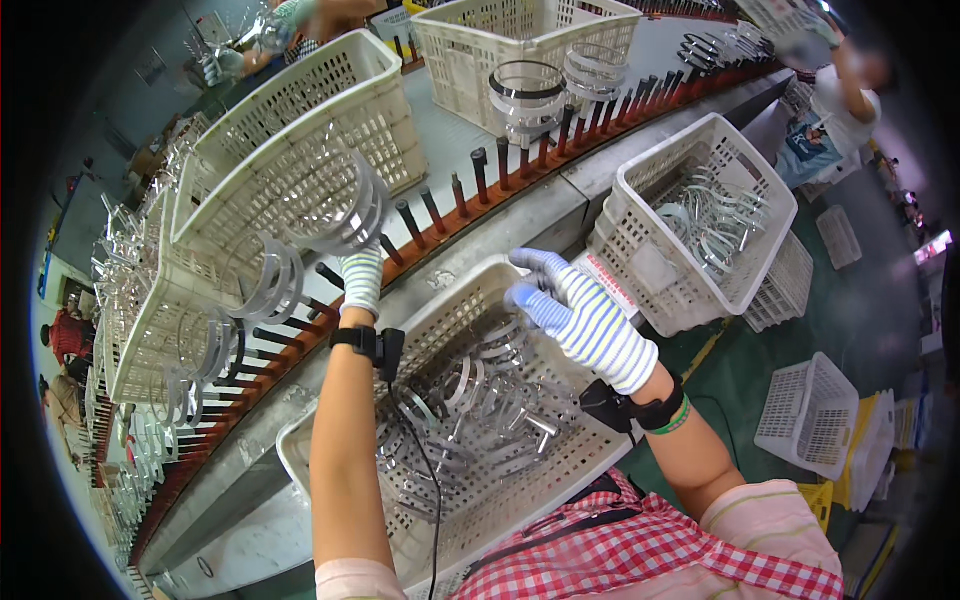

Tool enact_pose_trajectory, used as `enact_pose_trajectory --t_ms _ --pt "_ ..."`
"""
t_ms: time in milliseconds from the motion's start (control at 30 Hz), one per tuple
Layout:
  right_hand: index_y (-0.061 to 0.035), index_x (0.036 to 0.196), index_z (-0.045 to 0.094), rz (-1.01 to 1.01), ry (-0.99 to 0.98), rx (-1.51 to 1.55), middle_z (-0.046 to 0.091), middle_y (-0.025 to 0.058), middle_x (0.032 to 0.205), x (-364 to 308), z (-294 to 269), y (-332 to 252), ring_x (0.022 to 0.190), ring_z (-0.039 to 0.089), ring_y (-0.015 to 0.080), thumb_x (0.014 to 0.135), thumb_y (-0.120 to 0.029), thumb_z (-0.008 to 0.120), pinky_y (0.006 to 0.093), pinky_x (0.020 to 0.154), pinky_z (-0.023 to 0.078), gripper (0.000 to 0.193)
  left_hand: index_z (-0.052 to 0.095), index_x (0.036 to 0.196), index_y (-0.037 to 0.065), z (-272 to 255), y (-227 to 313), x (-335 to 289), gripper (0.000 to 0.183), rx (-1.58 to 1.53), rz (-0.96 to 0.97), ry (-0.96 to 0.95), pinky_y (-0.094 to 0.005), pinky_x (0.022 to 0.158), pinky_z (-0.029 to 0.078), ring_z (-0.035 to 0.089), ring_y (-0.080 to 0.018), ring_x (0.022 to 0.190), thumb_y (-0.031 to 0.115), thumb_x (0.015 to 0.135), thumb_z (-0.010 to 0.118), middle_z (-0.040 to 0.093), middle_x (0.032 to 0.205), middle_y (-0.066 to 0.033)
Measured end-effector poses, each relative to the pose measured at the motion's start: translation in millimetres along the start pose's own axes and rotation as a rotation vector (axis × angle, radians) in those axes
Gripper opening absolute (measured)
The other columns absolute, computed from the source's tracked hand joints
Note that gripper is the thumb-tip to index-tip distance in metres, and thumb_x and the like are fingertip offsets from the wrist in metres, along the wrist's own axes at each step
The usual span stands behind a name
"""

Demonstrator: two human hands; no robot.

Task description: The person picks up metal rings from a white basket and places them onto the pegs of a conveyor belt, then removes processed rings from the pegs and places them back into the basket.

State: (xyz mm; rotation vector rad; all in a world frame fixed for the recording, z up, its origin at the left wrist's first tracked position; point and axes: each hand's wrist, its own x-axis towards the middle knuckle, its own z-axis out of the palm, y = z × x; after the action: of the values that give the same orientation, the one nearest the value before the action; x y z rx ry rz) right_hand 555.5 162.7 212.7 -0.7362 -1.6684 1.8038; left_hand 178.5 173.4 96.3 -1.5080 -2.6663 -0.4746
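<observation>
My left hand [362, 282], in a white glove with coloured stripes, is closed at the base of a clear plastic part with stacked rings [350, 215], beside the row of pegs. The rings hide most of its fingertips. My right hand [590, 325], in a striped glove with blue fingertips, hovers over the far right rim of a crate, its thumb and fingers apart and nothing between them. Below both hands, the white perforated crate [490, 520] holds a jumble of similar clear parts [500, 410]. Another ringed part [270, 285] stands left of my left hand.
A curved rail of dark-tipped pegs [480, 175] crosses the view, some carrying ringed parts [527, 95]. White crates [300, 150] stand beyond it. To the right, stacked crates [640, 270] hold more clear parts. A cable [425, 450] hangs from my left wrist. Other people work farther off.
</observation>
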Motion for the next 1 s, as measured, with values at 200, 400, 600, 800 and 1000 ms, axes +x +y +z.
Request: enact_pose_trajectory --t_ms 200,400,600,800,1000 --pt "-0.0019 0.103 0.055 0.113 -0.311 -0.553 0.061 0.0196 0.096 36.9 84.2 93.3 0.088 0.058 0.0353 0.086 -0.032 0.050 0.0390 0.078 0.046 0.035 0.061 0.099 0.005 -15.0 -33.5 -14.8 0.026 -0.142 -0.200 0.062 -0.0445 0.082 0.041 0.058 -0.0305 0.092 0.018 0.080 0.050 0.062 0.104 -0.0150" --pt "-0.0036 0.091 0.066 0.105 -0.549 -1.153 0.063 0.0195 0.093 45.6 212.4 174.0 0.086 0.062 0.0339 0.079 -0.020 0.052 0.0417 0.074 0.050 0.024 0.061 0.101 0.007 -42.8 -115.2 -68.7 0.026 0.052 -0.122 -0.011 -0.0396 0.085 0.043 0.057 -0.0316 0.096 0.023 0.082 0.053 0.061 0.107 -0.0137" --pt "-0.0030 0.087 0.067 0.139 -0.658 -1.254 0.063 0.0208 0.089 41.3 210.2 197.1 0.083 0.063 0.0338 0.075 -0.011 0.053 0.0410 0.071 0.051 0.020 0.053 0.109 -0.002 -142.6 -84.9 -191.3 0.033 -1.179 -0.037 -0.252 -0.0268 0.077 0.046 0.056 -0.0158 0.089 0.023 0.088 0.054 0.061 0.095 -0.0094" --pt "-0.0040 0.089 0.065 0.031 -0.630 -0.794 0.065 0.0151 0.079 15.0 186.5 122.0 0.070 0.062 0.0282 0.078 -0.022 0.061 0.0369 0.065 0.048 0.022 0.061 0.102 0.003 -156.5 -135.9 -283.2 0.031 -0.496 0.012 -0.987 -0.0267 0.064 0.048 0.058 -0.0127 0.068 0.029 0.086 0.058 0.064 0.078 -0.0057" --pt "-0.0001 0.093 0.064 0.294 -0.421 -0.182 0.065 0.0081 0.075 -9.2 186.8 24.6 0.065 0.059 0.0130 0.082 -0.024 0.062 0.0280 0.061 0.047 0.026 0.052 0.114 0.000 -132.7 -108.7 -302.9 0.044 -0.659 0.080 -1.020 -0.0362 0.081 0.046 0.059 -0.0311 0.093 0.030 0.083 0.059 0.061 0.105 -0.0168"
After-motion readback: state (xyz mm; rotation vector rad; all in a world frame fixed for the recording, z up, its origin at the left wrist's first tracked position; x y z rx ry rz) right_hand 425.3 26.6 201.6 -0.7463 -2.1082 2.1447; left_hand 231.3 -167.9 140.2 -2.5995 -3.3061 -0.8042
